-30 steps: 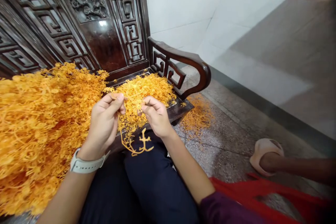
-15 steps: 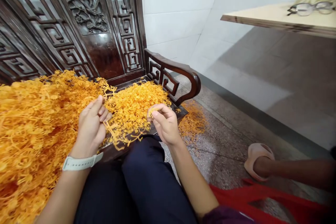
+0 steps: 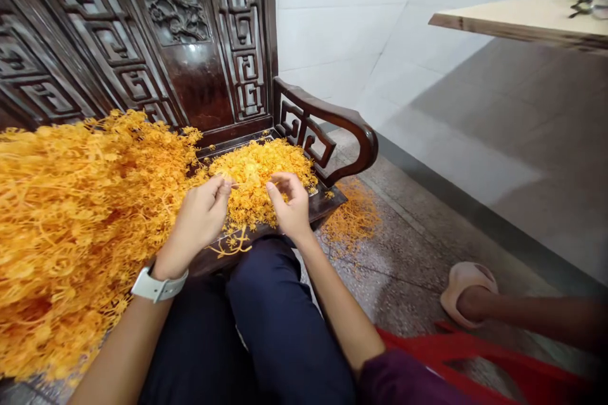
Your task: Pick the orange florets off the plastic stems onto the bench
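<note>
My left hand [image 3: 204, 209] is closed in a pinch on a thin orange plastic strand, whose tip shows just past the fingertips. Facing it, my right hand [image 3: 291, 205] has thumb and index finger curled almost together; anything between them is too small to make out. Both hands hover over a low heap of small orange plastic flowers [image 3: 261, 158] on the dark wooden bench. Below my left hand, a branching orange stem [image 3: 234, 243] hangs by the bench's front edge. A much larger pile of orange stems with flowers [image 3: 95, 202] spreads at my left.
The bench has a carved back [image 3: 199, 85] and a curved armrest [image 3: 351, 130]. Thin orange scraps [image 3: 354, 209] lie on the floor beyond it. At right are a wooden tabletop [image 3: 503, 22] with glasses [image 3: 593, 6], another person's sandalled foot [image 3: 468, 294] and a red stool [image 3: 427, 345].
My left hand has moved right and forward, closer to my right hand. The orange piece seen in my right fingers earlier no longer shows. The view has shifted slightly left.
</note>
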### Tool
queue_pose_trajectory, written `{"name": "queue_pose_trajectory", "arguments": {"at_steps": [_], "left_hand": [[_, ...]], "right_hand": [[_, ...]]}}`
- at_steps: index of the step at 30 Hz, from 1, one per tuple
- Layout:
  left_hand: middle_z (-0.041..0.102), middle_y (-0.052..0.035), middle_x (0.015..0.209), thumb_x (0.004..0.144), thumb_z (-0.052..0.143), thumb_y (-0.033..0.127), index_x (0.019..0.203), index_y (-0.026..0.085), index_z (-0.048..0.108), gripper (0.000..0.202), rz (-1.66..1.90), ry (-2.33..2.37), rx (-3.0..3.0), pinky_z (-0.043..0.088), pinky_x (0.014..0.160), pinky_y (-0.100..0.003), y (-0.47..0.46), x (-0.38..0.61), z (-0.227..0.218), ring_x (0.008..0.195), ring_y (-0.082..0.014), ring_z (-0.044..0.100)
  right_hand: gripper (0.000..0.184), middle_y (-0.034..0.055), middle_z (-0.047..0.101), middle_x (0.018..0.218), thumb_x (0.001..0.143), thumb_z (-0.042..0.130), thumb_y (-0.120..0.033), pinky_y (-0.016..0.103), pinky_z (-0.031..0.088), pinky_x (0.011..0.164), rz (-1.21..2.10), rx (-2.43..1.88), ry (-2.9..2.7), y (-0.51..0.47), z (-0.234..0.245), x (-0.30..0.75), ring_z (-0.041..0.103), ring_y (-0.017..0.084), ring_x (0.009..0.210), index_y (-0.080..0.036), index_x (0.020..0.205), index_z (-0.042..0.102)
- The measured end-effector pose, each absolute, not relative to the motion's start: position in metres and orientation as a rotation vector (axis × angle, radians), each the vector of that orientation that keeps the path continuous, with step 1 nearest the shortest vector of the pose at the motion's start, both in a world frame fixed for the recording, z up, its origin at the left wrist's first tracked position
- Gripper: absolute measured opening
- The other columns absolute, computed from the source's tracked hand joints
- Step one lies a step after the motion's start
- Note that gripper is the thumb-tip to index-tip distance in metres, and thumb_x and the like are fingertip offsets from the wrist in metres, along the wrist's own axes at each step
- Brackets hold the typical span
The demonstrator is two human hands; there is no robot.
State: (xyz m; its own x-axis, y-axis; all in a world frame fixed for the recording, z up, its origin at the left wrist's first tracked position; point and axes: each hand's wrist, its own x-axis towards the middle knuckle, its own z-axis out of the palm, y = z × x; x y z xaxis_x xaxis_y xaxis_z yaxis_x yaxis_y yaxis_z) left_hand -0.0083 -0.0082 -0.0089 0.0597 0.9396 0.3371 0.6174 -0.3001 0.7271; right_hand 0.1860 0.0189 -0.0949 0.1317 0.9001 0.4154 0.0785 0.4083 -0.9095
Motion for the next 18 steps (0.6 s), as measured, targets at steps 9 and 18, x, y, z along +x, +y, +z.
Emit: {"name": "queue_pose_trajectory", "arguments": {"at_steps": [9,18], "left_hand": [[0.066,-0.0062,0.075,0.101,0.055,0.022,0.085,0.025,0.060,0.017,0.749,1.648,2.480,0.025,0.064,-0.034,-0.031,0.015,0.004,0.068,-0.0262,0.059],[0.054,0.0023,0.063,0.087,0.047,0.005,0.071,0.022,0.046,0.024,0.742,1.152,2.377,0.033,0.062,-0.029,-0.033,0.018,0.018,0.056,-0.0152,0.050]], "right_hand": [[0.018,0.0020,0.070,0.091,0.101,0.074,-0.040,0.034,0.049,0.080,0.906,-0.744,-1.341,-0.011,-0.038,0.184,0.060,0.017,0.082,-0.022,0.096,0.072],[0.029,-0.0009,0.053,0.081,0.090,0.087,-0.034,0.025,0.039,0.071,1.711,-0.305,-0.816,-0.019,-0.041,0.187,0.045,0.012,0.072,-0.017,0.082,0.065]]}}
